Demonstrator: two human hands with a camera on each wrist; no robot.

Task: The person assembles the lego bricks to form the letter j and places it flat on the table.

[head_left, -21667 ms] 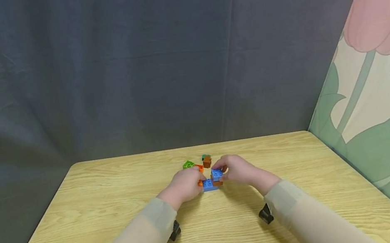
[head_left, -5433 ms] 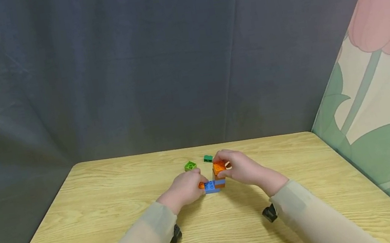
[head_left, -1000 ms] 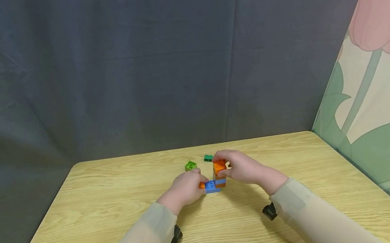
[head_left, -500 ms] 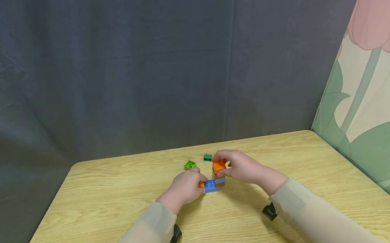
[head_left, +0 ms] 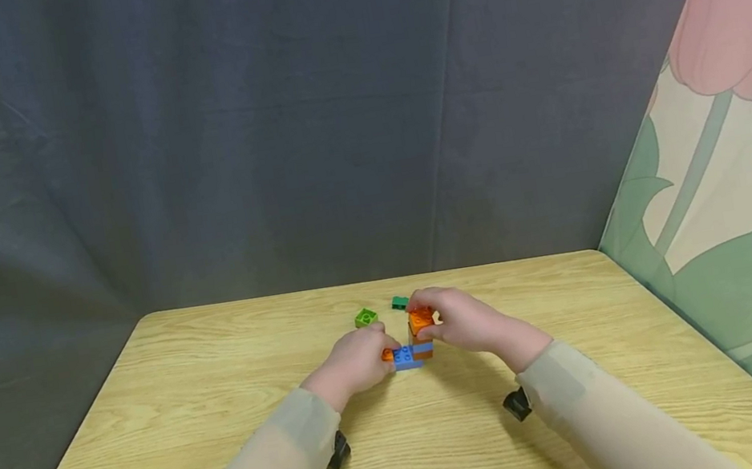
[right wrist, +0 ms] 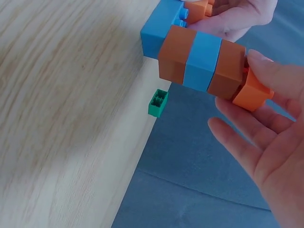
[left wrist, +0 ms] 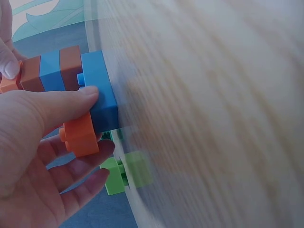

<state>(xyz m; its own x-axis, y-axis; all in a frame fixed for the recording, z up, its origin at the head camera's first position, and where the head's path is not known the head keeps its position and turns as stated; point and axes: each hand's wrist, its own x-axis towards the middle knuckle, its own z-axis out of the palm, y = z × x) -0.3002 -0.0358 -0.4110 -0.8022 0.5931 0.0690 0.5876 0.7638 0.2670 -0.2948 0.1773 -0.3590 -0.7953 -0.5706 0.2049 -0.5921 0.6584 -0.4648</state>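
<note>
My left hand (head_left: 357,360) holds the low end of a toy brick build. Its thumb lies on the long blue base brick (left wrist: 100,90), and its fingers reach round an orange brick (left wrist: 80,135) attached at that end. On the base's other end stands a tower of a lower brown brick (right wrist: 175,54), a blue brick (right wrist: 203,61) and an upper brown brick (right wrist: 228,70). My right hand (head_left: 465,322) pinches another orange brick (right wrist: 254,92) at the tower's top between thumb and fingers. That brick sits slightly tilted, with a thin gap showing against the upper brown brick.
On the wooden table (head_left: 226,403), a light green brick (head_left: 366,318) lies behind my left hand, studs sideways in the left wrist view. A dark green brick (head_left: 399,303) lies behind the tower. A dark curtain (head_left: 287,126) hangs beyond the far edge.
Since the oldest frame, the brown and orange bricks behind have left the table, and the tower has grown, with orange at its top. Over the last second, the hands stay nearly still.
</note>
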